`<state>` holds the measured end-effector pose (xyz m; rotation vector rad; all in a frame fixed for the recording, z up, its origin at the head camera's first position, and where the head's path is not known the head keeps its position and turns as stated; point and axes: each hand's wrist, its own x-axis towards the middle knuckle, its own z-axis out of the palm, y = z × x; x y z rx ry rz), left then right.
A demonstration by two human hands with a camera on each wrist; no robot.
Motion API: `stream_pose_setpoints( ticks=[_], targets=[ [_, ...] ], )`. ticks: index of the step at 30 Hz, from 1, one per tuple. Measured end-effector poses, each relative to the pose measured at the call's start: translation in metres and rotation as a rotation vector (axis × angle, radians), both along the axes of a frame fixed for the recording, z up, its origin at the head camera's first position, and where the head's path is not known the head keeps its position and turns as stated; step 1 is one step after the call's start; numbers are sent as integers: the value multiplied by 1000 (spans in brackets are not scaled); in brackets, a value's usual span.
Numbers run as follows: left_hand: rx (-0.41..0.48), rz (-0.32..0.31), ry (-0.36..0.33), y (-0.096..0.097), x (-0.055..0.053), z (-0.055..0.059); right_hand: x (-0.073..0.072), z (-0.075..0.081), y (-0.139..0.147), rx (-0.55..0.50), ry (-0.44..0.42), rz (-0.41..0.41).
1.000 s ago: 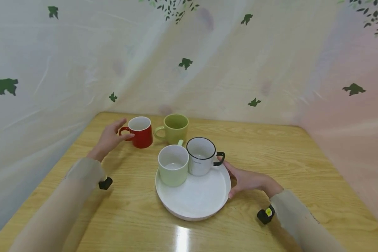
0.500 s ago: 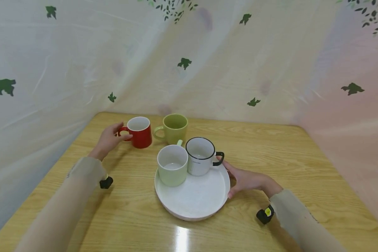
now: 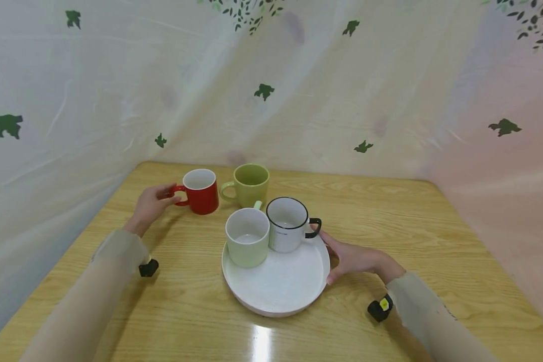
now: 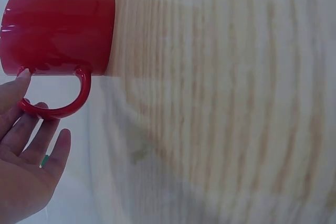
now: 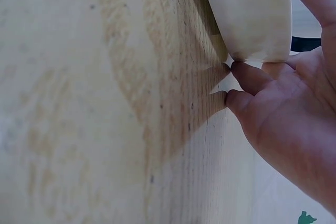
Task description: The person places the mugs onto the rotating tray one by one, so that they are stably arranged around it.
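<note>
A red mug [image 3: 202, 201], white inside, stands at the back left with its handle toward my left hand [image 3: 148, 207]. My left thumb and fingers pinch that handle; in the left wrist view the thumb tip is at one end of the handle [image 4: 62, 111] and the fingers lie behind it. On a round white tray [image 3: 294, 284] stand a pale green mug [image 3: 248, 255] and a white mug [image 3: 286, 240] with a black rim and handle. My right hand [image 3: 356, 257] holds the tray's right side, thumb near and fingers farther back, low beside its wall.
An olive-green mug [image 3: 252, 195] stands just right of the red one, behind the tray. The wooden table [image 3: 389, 211] ends at a pale curtain [image 3: 317, 100] printed with green birds and leaves. Small black devices hang at both wrists.
My left thumb has drawn back from the red mug's body to its handle, and the fingers have closed in on the handle. The right hand, tray and other mugs stay put.
</note>
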<state>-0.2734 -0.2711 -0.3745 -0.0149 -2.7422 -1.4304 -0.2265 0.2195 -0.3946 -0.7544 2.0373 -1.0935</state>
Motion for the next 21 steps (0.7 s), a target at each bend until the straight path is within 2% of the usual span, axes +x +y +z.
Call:
stream_pose_setpoints(
  ticks=[5, 11, 18, 21],
  targets=[
    [55, 27, -9, 0, 5, -4, 1, 1, 0, 1, 1, -2],
    [109, 44, -20, -2, 4, -8, 1, 0, 0, 2, -2, -6],
    [320, 28, -111, -1, 4, -13, 1, -1, 0, -5, 16, 4],
    [373, 39, -142, 1, 3, -14, 1, -1, 0, -6, 20, 3]
  ],
)
